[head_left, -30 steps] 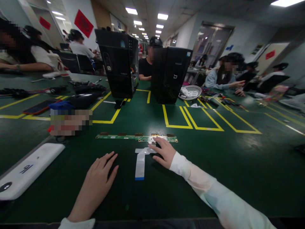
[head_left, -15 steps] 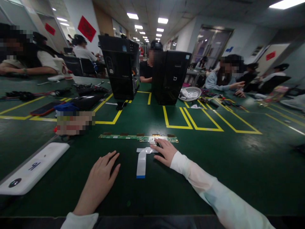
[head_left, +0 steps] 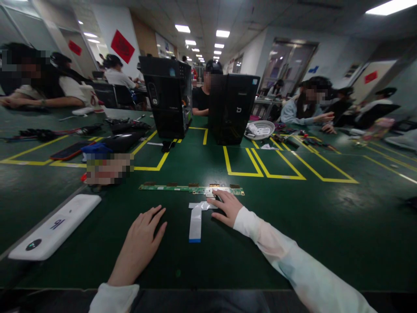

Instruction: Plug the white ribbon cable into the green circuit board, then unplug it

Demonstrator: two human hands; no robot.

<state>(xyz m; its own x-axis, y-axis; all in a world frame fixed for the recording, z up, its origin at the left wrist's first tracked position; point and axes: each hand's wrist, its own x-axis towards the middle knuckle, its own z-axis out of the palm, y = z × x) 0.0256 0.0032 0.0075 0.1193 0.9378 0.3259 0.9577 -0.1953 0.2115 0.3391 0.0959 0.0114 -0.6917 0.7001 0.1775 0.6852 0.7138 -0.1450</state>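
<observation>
A long, narrow green circuit board (head_left: 177,188) lies across the green table (head_left: 293,226). Below its right part is a white flat ribbon cable (head_left: 195,221), bent in an L, with a blue end toward me. My right hand (head_left: 228,208) rests with fingers spread at the right part of the board, the fingertips by the connector where cable and board meet. Whether they press on it is hard to tell. Palm down on the table, left of the cable, my left hand (head_left: 143,237) has its fingers extended and touches neither board nor cable.
Two black computer towers (head_left: 167,98) (head_left: 233,108) stand behind the board. A white device (head_left: 55,226) lies at the left, near a blue item (head_left: 97,150) and cables. Right of the towers sits a white basket (head_left: 259,129). Several people sit around.
The view has shifted slightly, so the left-side objects appear further right and the towers a little lower. Both hands keep the same pose beside the board and cable.
</observation>
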